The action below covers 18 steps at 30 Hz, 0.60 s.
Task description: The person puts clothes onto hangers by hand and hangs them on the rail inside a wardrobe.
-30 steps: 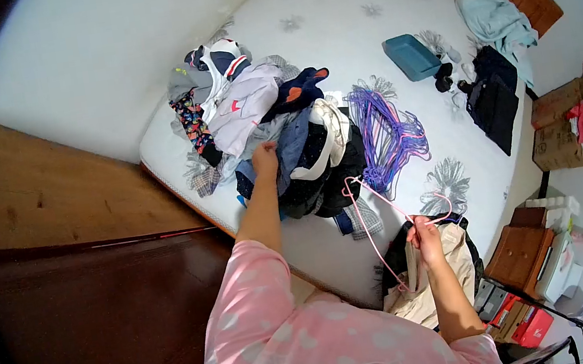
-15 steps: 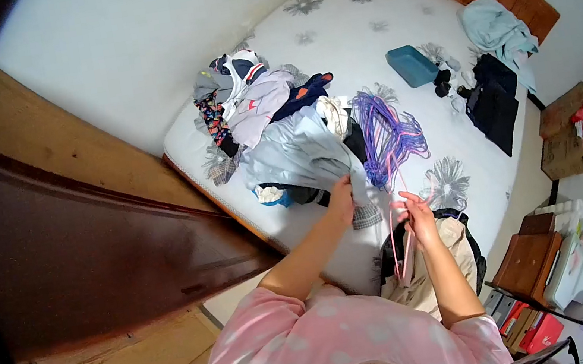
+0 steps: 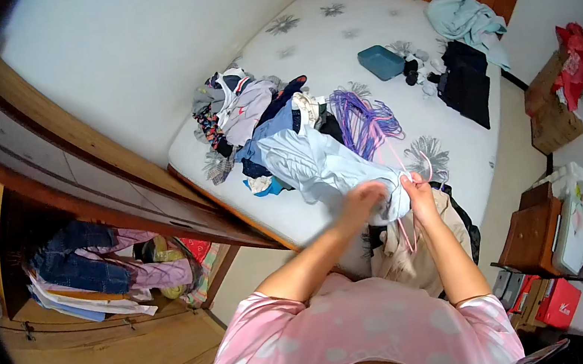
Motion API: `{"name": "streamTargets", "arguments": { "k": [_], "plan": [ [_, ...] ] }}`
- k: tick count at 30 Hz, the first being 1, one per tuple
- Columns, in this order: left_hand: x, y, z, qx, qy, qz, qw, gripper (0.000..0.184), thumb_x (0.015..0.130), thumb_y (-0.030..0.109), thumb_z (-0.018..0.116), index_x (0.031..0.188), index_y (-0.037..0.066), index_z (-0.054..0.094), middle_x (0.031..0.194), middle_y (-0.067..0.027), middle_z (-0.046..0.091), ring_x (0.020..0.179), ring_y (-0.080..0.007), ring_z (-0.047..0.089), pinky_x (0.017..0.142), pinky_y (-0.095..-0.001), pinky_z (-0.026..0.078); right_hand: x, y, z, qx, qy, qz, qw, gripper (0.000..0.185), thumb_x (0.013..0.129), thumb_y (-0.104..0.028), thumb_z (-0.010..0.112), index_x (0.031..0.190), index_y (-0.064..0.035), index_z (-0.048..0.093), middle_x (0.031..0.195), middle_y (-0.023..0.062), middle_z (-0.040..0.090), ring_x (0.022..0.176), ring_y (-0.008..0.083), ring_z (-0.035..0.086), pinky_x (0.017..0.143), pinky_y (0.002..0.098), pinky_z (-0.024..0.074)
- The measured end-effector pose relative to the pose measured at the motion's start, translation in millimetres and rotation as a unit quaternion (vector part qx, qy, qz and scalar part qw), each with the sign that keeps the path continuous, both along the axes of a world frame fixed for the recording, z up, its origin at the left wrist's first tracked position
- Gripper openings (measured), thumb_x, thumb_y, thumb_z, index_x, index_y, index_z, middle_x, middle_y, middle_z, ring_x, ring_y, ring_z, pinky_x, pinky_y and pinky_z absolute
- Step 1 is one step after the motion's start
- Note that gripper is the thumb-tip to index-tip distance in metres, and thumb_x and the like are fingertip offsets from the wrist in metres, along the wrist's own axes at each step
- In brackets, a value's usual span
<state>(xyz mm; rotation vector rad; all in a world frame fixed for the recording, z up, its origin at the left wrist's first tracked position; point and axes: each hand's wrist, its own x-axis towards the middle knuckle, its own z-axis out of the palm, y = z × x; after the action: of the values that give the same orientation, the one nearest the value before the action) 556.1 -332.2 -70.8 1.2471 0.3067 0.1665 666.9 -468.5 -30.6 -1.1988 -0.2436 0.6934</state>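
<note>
A light blue garment (image 3: 313, 165) stretches from the clothes pile toward my hands, its near end bunched between them. My right hand (image 3: 420, 193) is closed around a thin pink clothes hanger (image 3: 411, 238), with its fingertips at the garment's edge. My left hand (image 3: 364, 205) is against the garment's near end, smeared by motion, so its grip is unclear. Just beyond lies a bundle of purple and pink hangers (image 3: 362, 122). Below my right hand, beige and black clothing (image 3: 403, 259) lies at the bed's near edge.
Mixed clothes (image 3: 247, 109) are heaped on the mattress's left side. Farther back are a teal tray (image 3: 381, 63), small dark and white items, and black clothing (image 3: 465, 84). At left, an open wardrobe holds folded jeans (image 3: 81, 259). Cardboard boxes (image 3: 552, 120) stand beyond the bed.
The light blue garment has been drawn off the pile toward my right hand, its end now at the pink hanger. My left hand moved right and nearer. The view turned, showing the wardrobe's inside.
</note>
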Motion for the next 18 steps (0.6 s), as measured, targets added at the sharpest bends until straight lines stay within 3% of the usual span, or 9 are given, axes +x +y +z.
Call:
{"name": "streamTargets", "arguments": {
  "k": [1,3,4,7,11,13,15,18],
  "plan": [
    [-2.9,-4.5,15.3,0.163,-0.016,0.081,0.983,0.041,0.079,0.016,0.065,0.116,0.003,0.055,0.101,-0.0058,0.059,0.093,-0.0162,0.055,0.084,-0.0303,0.043,1.2,-10.0,3.2,-0.002,-0.027,0.009,1.0,0.013,0.09,-0.016,0.056,0.097,-0.0046,0.059,0.086,0.0,0.061,0.075,0.0064,0.055,0.069,0.0221,0.0438],
    [-4.2,-16.3,41.5,0.466,-0.052,0.235,0.851,0.032,0.08,0.016,0.065,0.109,0.003,0.059,0.096,-0.0062,0.059,0.09,-0.0216,0.056,0.083,-0.0323,0.044,4.8,-31.2,8.8,-0.007,-0.082,0.027,0.996,0.012,0.09,-0.016,0.057,0.096,-0.0055,0.059,0.085,-0.0011,0.061,0.076,0.0058,0.053,0.07,0.0217,0.0426],
    [-2.0,-19.7,34.0,0.523,-0.057,0.244,0.815,0.026,0.076,0.009,0.065,0.101,0.004,0.061,0.092,-0.01,0.058,0.09,-0.0286,0.056,0.08,-0.0348,0.045,-0.6,-38.3,24.6,0.005,-0.063,0.038,0.997,0.014,0.089,-0.018,0.058,0.095,-0.0056,0.059,0.083,-0.0039,0.057,0.075,0.0042,0.049,0.069,0.0201,0.0392],
    [-2.8,-15.2,6.3,0.501,-0.018,0.098,0.859,0.026,0.071,0.002,0.061,0.097,0.005,0.062,0.098,-0.0124,0.057,0.092,-0.0298,0.055,0.08,-0.0328,0.044,6.2,-67.9,30.8,-0.028,-0.138,0.002,0.99,0.017,0.088,-0.021,0.059,0.092,-0.0046,0.06,0.08,-0.0054,0.053,0.073,0.0037,0.045,0.067,0.0201,0.0368],
    [4.7,-21.7,31.2,0.502,-0.032,0.188,0.844,0.025,0.069,-0.006,0.054,0.09,0.004,0.063,0.082,-0.0125,0.054,0.079,-0.0285,0.055,0.072,-0.0336,0.045,18.6,-118.5,55.3,-0.067,-0.185,-0.045,0.979,0.019,0.088,-0.022,0.059,0.085,-0.0037,0.062,0.073,-0.0059,0.05,0.071,0.0034,0.041,0.064,0.0211,0.0346],
    [12.8,-19.3,58.7,0.507,-0.004,0.168,0.846,0.026,0.069,-0.007,0.053,0.09,0.005,0.063,0.081,-0.0122,0.055,0.077,-0.0269,0.055,0.07,-0.0327,0.044,22.6,-142.9,60.7,-0.089,-0.187,-0.079,0.975,0.02,0.089,-0.022,0.058,0.081,-0.0038,0.061,0.072,-0.0066,0.05,0.068,0.0035,0.04,0.062,0.0208,0.0345],
    [26.2,-13.2,72.4,0.492,-0.086,0.197,0.843,0.022,0.074,-0.005,0.052,0.091,0.005,0.062,0.082,-0.0093,0.059,0.072,-0.0185,0.056,0.065,-0.0293,0.045,31.6,-166.9,57.7,-0.104,-0.189,-0.097,0.972,0.021,0.09,-0.022,0.057,0.08,-0.0042,0.06,0.072,-0.0069,0.05,0.067,0.0035,0.041,0.062,0.0203,0.0347],
    [33.2,-17.8,129.3,0.293,-0.08,0.182,0.935,0.021,0.083,0.001,0.046,0.096,0.008,0.061,0.083,-0.0035,0.06,0.07,-0.0115,0.057,0.061,-0.0247,0.048,33.5,-192.8,75.7,-0.087,-0.21,-0.153,0.962,0.019,0.091,-0.021,0.056,0.079,-0.0062,0.059,0.071,-0.007,0.05,0.064,0.0038,0.04,0.059,0.0195,0.0343]
  ]
}}
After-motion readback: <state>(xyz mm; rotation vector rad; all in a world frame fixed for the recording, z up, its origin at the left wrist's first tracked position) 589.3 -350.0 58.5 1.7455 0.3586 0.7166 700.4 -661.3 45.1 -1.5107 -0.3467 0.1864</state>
